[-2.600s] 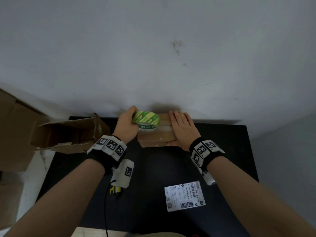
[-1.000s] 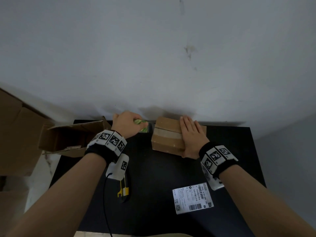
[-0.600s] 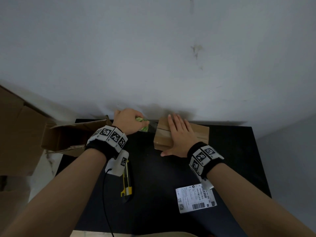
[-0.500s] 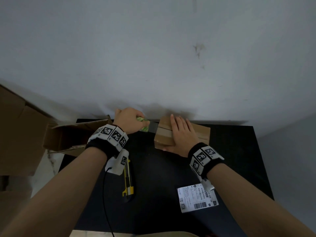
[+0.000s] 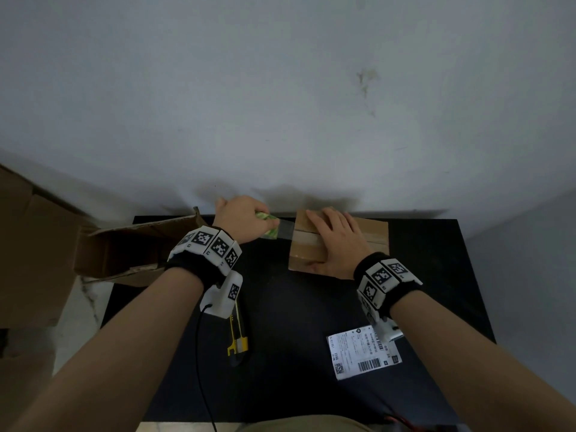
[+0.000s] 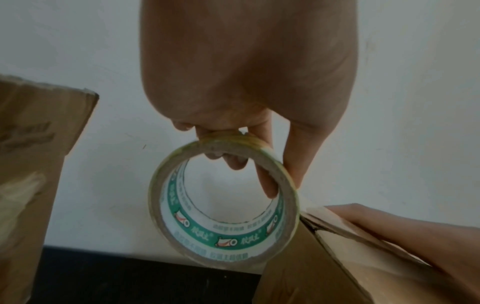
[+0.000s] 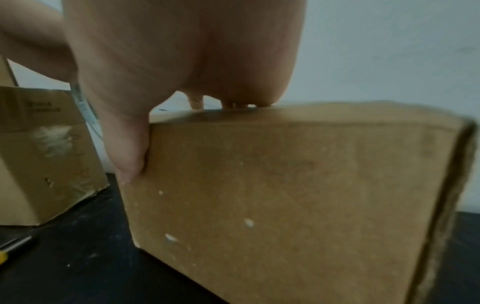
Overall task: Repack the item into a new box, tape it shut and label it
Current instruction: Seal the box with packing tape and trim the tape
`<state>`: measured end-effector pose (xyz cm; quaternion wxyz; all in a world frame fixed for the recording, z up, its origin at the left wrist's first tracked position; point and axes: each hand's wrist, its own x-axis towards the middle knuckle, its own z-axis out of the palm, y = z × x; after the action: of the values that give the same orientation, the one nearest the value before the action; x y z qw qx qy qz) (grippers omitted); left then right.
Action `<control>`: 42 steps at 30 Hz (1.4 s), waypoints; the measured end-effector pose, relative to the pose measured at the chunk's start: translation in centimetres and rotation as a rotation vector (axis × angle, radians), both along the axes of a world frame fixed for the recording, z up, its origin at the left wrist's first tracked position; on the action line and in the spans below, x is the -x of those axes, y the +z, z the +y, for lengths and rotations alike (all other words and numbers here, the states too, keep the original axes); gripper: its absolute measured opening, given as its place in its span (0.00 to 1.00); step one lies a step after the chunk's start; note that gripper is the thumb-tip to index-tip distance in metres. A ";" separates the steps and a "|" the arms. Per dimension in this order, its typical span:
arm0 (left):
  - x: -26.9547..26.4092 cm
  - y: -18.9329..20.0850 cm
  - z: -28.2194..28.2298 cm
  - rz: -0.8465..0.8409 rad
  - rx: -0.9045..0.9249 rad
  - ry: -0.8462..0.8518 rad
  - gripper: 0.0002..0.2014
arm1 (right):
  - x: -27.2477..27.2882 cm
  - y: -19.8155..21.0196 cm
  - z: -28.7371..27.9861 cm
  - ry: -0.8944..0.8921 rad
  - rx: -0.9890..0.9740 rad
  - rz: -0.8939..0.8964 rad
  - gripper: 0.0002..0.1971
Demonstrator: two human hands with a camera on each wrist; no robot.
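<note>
A small closed cardboard box point(image 5: 371, 235) with a tape strip along its top seam sits at the back of the black table point(image 5: 296, 307). My right hand point(image 5: 335, 238) lies flat on its top, fingers straight, thumb down the near side point(image 7: 127, 148). My left hand point(image 5: 241, 218) grips a green-printed tape roll point(image 6: 223, 203), fingers hooked through its core, just left of the box. A stretch of clear tape point(image 5: 285, 229) runs from the roll to the box's left edge. A white shipping label point(image 5: 363, 353) lies on the table in front.
An opened, empty-looking cardboard box point(image 5: 137, 247) lies on its side at the table's left back corner. A yellow utility knife point(image 5: 238, 341) rests under my left wrist. Larger cartons point(image 5: 28, 244) stand off the table at left. A white wall runs right behind.
My left hand has drawn the roll off the box top to its left side, stretching tape out. My right hand shifted leftward across the box top and stays pressing it.
</note>
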<state>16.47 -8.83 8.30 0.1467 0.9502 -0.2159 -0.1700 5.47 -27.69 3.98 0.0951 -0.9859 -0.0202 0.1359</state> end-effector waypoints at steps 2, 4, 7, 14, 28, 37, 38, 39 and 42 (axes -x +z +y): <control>-0.1 0.0 0.1 -0.006 0.001 0.001 0.12 | 0.1 -0.2 0.3 -0.025 -0.029 -0.005 0.57; -0.3 0.0 0.1 -0.010 -0.012 -0.003 0.14 | 0.2 -0.4 0.5 -0.051 -0.041 -0.015 0.55; -0.6 -0.2 0.3 0.006 -0.020 -0.010 0.14 | 0.4 -0.5 0.6 -0.042 -0.018 -0.001 0.51; -0.2 -1.2 0.2 0.015 -0.056 -0.034 0.12 | 1.0 -0.1 0.6 -0.011 -0.001 0.015 0.47; 2.0 -3.7 -0.9 0.120 -0.067 -0.047 0.14 | 1.6 0.5 -0.3 0.109 0.039 0.080 0.38; 4.7 -4.4 0.3 0.254 0.144 -0.156 0.09 | 2.9 0.6 1.5 0.043 -0.013 0.066 0.35; 5.0 -4.4 0.4 0.245 0.138 -0.147 0.09 | 3.1 0.5 1.9 0.036 0.001 0.038 0.34; 5.3 -4.4 0.4 0.234 0.135 -0.137 0.09 | 3.3 0.2 2.2 0.036 0.025 0.004 0.33; 6.3 -4.2 0.8 0.256 0.161 -0.081 0.10 | 3.8 -0.5 2.8 0.047 0.052 -0.075 0.34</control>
<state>10.13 -8.04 4.11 0.2420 0.8964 -0.2465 -0.2778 1.72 -24.93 3.49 0.0653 -0.9917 -0.0435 0.1016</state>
